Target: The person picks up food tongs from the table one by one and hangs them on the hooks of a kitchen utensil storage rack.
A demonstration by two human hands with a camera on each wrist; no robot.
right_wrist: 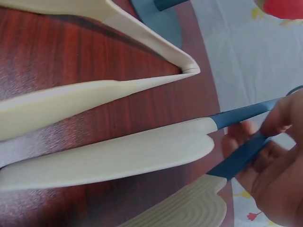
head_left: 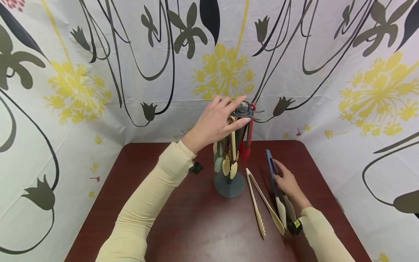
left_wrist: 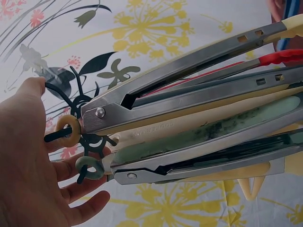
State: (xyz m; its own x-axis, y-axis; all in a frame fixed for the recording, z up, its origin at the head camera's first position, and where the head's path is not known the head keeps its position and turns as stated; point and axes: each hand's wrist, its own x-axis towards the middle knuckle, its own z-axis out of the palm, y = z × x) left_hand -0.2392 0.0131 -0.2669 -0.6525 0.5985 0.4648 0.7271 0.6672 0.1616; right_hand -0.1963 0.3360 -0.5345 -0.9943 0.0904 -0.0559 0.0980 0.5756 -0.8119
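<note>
My left hand (head_left: 214, 120) rests on the dark top (head_left: 243, 111) of an upright hook stand, thumb and fingers spread around it. Several tongs hang from its hooks: mint green tongs (left_wrist: 203, 130), cream-tipped tongs (head_left: 234, 170) and red tongs (head_left: 247, 151). In the left wrist view, their metal arms run beside the loosely bent fingers. Over on the right, my right hand (head_left: 288, 182) pinches the blue handle of blue-and-white tongs (head_left: 281, 209), with thumb and fingertips on one arm. Their two arms are spread, white heads low over the table (right_wrist: 104, 158).
Beige tongs (head_left: 258, 214) lie spread on the dark red table (head_left: 183, 225), just left of the blue pair. The stand's round grey base (head_left: 229, 191) sits behind them. A flower-printed cloth (head_left: 131, 83) hangs around the table's back and sides.
</note>
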